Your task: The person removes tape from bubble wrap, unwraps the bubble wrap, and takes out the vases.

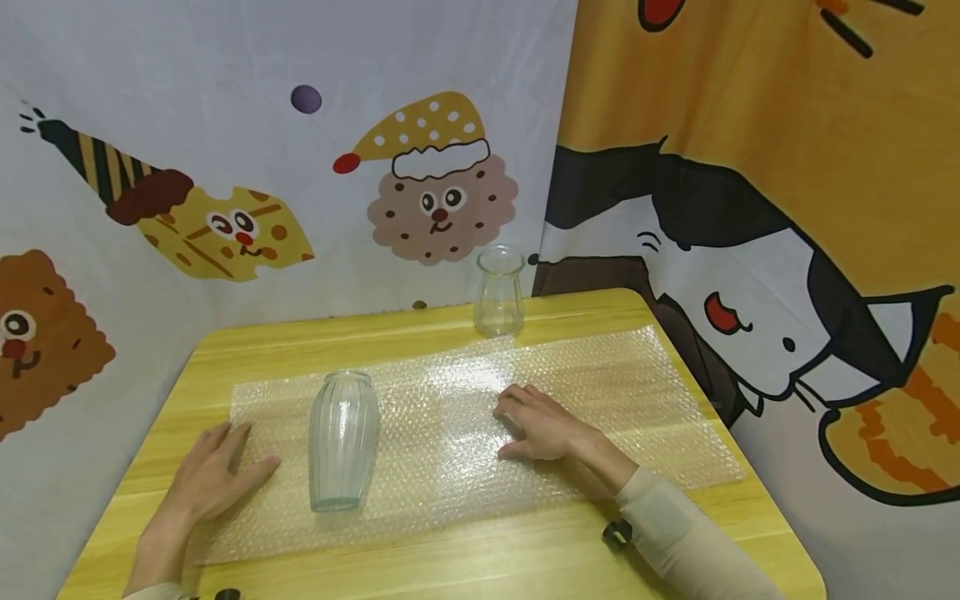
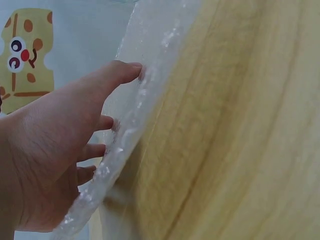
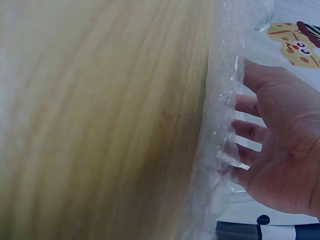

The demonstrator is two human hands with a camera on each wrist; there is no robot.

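Note:
A ribbed clear glass vase lies on its side on a sheet of bubble wrap, its mouth toward the back and its base toward me. My left hand, thumb and fingers spread, rests at the wrap's left end, apart from the vase. In the left wrist view, the fingertips of the left hand touch the bubble wrap. Right of the vase, my right hand rests its loosely bent fingers on the sheet. The right wrist view shows the right hand with its fingertips against the wrap.
A second clear glass vase with a flared rim stands upright near the back edge of the yellow wood-grain table. Printed cloths with cartoon figures hang behind and to the right. Dark wrist-worn devices show by the sleeves.

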